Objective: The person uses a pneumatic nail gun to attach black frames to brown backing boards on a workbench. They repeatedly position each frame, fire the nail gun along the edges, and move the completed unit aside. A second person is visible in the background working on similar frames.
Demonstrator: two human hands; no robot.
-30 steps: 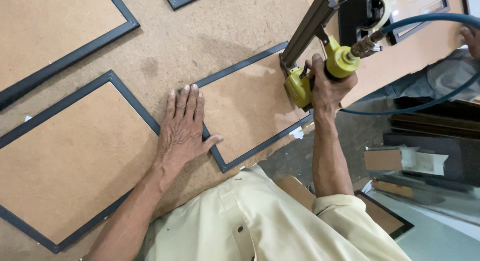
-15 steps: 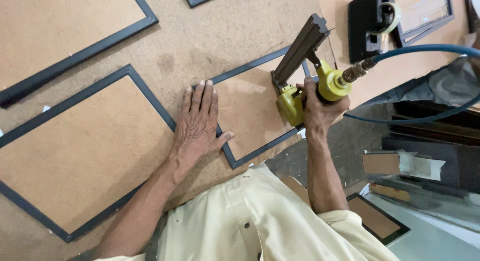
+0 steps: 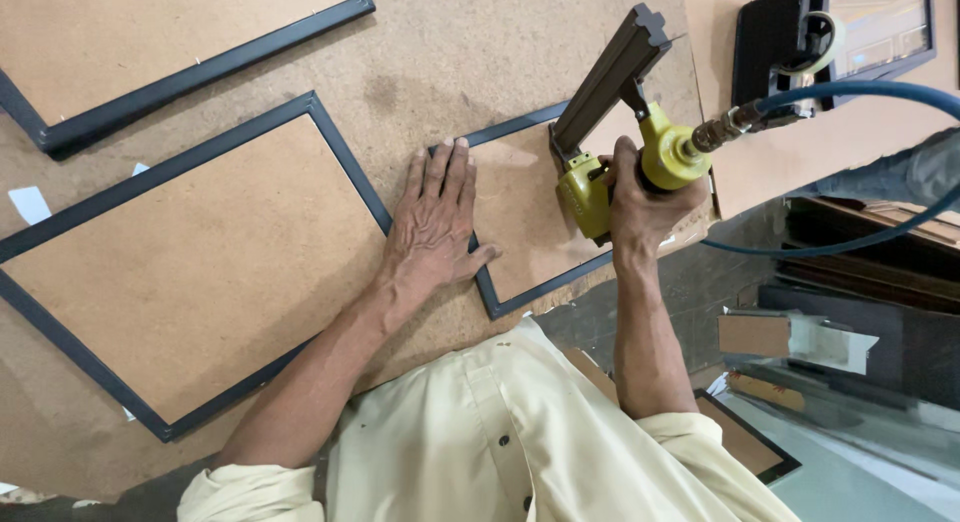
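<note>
Right hand grips yellow pneumatic stapler at centre right, on small black frame; left hand lies flat, open, on frame's left edge.

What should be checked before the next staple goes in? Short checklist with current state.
1. Left hand flat, pinning the small frame: ok.
2. Right hand gripping the yellow staple gun: ok.
3. Gun nose seated on the backing board: cannot tell.
4. Left fingers away from the nose: ok.
5. Blue air hose connected: ok.
6. Frame fully on the worktable: ok.
</note>
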